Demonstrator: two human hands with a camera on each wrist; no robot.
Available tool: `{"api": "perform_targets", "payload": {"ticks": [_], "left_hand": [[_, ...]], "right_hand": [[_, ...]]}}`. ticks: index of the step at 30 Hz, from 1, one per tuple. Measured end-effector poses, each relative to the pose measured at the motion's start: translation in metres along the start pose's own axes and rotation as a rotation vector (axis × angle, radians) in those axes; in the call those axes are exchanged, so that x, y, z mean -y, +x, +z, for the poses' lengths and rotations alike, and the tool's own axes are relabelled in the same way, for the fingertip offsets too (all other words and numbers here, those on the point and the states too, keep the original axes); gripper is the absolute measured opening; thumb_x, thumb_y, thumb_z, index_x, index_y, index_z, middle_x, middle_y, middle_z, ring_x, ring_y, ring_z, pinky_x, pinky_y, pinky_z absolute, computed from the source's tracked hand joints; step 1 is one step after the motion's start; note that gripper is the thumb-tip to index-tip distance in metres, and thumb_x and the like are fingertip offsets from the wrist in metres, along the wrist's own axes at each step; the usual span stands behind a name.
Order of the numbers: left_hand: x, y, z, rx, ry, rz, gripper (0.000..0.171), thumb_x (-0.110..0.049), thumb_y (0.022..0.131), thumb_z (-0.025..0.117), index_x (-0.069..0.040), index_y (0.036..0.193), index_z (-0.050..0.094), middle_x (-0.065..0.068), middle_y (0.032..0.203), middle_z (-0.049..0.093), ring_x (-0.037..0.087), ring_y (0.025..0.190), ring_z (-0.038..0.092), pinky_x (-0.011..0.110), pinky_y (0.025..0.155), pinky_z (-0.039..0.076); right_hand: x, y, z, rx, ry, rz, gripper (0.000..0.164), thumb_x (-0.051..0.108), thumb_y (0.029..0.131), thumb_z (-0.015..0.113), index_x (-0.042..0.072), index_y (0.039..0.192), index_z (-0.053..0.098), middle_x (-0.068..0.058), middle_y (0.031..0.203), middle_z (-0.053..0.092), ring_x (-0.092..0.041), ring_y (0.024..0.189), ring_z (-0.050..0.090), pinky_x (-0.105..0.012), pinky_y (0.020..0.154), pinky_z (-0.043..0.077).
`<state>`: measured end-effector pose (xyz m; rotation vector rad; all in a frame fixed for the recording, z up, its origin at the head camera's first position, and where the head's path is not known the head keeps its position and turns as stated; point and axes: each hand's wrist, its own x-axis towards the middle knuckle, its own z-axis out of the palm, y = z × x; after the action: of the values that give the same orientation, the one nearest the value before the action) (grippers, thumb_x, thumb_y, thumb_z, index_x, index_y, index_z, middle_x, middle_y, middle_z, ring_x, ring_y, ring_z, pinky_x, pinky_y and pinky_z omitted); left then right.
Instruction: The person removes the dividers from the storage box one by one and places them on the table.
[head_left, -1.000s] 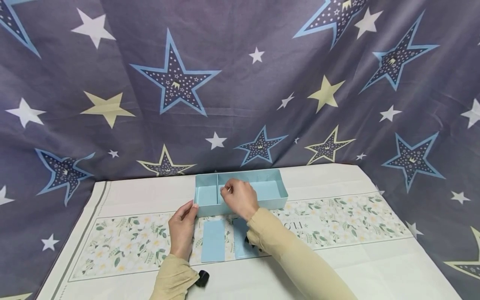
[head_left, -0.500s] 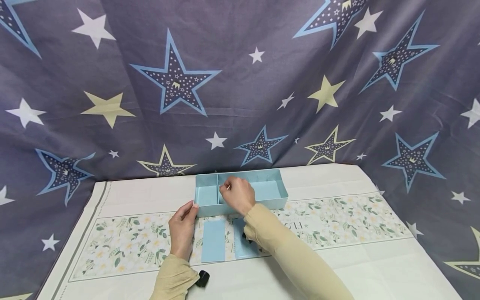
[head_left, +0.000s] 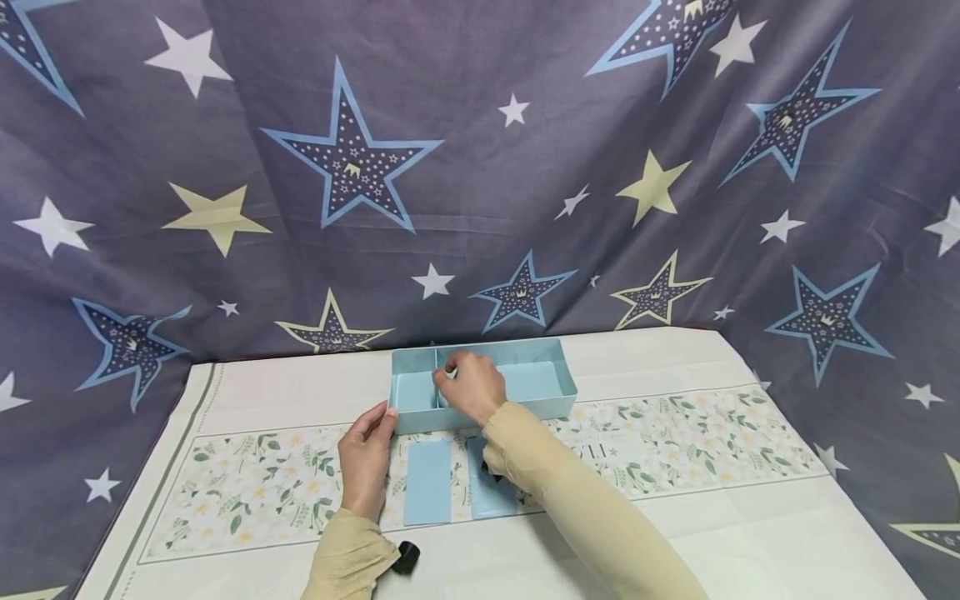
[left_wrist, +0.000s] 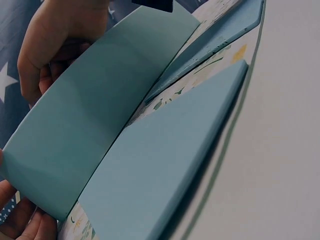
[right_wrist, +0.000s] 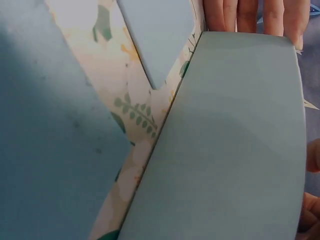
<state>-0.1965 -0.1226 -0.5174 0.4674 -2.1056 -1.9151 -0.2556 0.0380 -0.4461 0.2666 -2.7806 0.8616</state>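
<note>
A long light-blue box (head_left: pixel 551 406) stands upright near the back of the table, split by a thin divider (head_left: pixel 437 400) towards its left end. My left hand (head_left: pixel 365 454) holds the box's front left corner, thumb by the rim and fingers along the end wall. Over the open top, my right hand (head_left: pixel 474 387) has its thumb and forefinger curled together at the divider, pinching it; the front wall hides the lower fingers in both wrist views. Before the box lie two flat light-blue pieces, a narrow panel (head_left: pixel 428 483) and a wider panel (head_left: pixel 492 492) partly under the right sleeve.
A floral printed strip (head_left: pixel 262 487) runs across the white tabletop (head_left: pixel 757 533) beneath the panels. Behind the table hangs a dark star-patterned curtain (head_left: pixel 465 167). Black wrist devices (head_left: pixel 406 557) sit at both cuffs.
My right hand has shifted slightly left, from beside the divider to right at it. The left hand, the box and both panels have stayed put.
</note>
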Motion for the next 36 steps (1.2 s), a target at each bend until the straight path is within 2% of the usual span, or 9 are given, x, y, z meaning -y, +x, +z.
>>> {"api": "perform_targets", "payload": {"ticks": [6,16,18,25,30,36], "left_hand": [[-0.013,-0.006,-0.003,0.027,-0.004,-0.061,0.035,-0.036,0.084,0.062,-0.02,0.114,0.059,0.002,0.113,0.058,0.008,0.098,0.051,0.031,0.088,0.047],[-0.013,-0.006,-0.002,0.024,-0.018,-0.044,0.036,-0.037,0.083,0.063,-0.019,0.114,0.06,0.004,0.113,0.059,0.012,0.099,0.052,0.034,0.089,0.047],[-0.013,-0.006,-0.002,0.019,-0.014,-0.027,0.036,-0.036,0.083,0.063,-0.017,0.114,0.06,0.006,0.113,0.059,0.013,0.099,0.052,0.036,0.089,0.047],[-0.013,-0.007,-0.001,0.006,-0.011,-0.059,0.034,-0.037,0.083,0.063,-0.021,0.113,0.06,0.001,0.112,0.059,0.008,0.098,0.052,0.03,0.088,0.047],[-0.013,-0.005,-0.002,0.028,-0.007,-0.047,0.035,-0.034,0.084,0.063,-0.017,0.114,0.059,0.004,0.113,0.058,0.011,0.097,0.052,0.035,0.088,0.048],[-0.012,-0.004,-0.002,0.016,-0.016,-0.035,0.035,-0.037,0.083,0.063,-0.019,0.113,0.06,0.003,0.111,0.059,0.01,0.097,0.052,0.032,0.087,0.048]], "right_hand": [[0.002,0.0,0.005,0.029,-0.055,0.016,0.032,0.043,0.082,0.057,0.014,0.093,0.066,-0.003,0.08,0.066,-0.012,0.057,0.05,-0.031,0.047,0.046],[0.009,0.001,0.012,0.058,-0.122,0.037,0.035,0.041,0.083,0.055,0.013,0.103,0.062,-0.008,0.088,0.067,-0.022,0.071,0.058,-0.039,0.057,0.052],[0.01,0.001,0.014,0.057,-0.128,0.039,0.034,0.041,0.084,0.055,0.013,0.103,0.062,-0.008,0.088,0.067,-0.022,0.071,0.058,-0.04,0.058,0.052],[0.01,0.005,0.017,0.047,-0.145,0.048,0.033,0.04,0.084,0.053,0.013,0.1,0.061,-0.008,0.087,0.066,-0.021,0.071,0.058,-0.04,0.057,0.052],[0.009,0.003,0.019,0.036,-0.143,0.047,0.031,0.038,0.085,0.051,0.014,0.102,0.059,-0.01,0.087,0.066,-0.022,0.071,0.058,-0.04,0.057,0.052],[0.008,0.001,0.023,0.003,-0.141,0.038,0.027,0.035,0.086,0.051,0.015,0.102,0.057,-0.011,0.082,0.066,-0.022,0.064,0.057,-0.039,0.052,0.05]]}}
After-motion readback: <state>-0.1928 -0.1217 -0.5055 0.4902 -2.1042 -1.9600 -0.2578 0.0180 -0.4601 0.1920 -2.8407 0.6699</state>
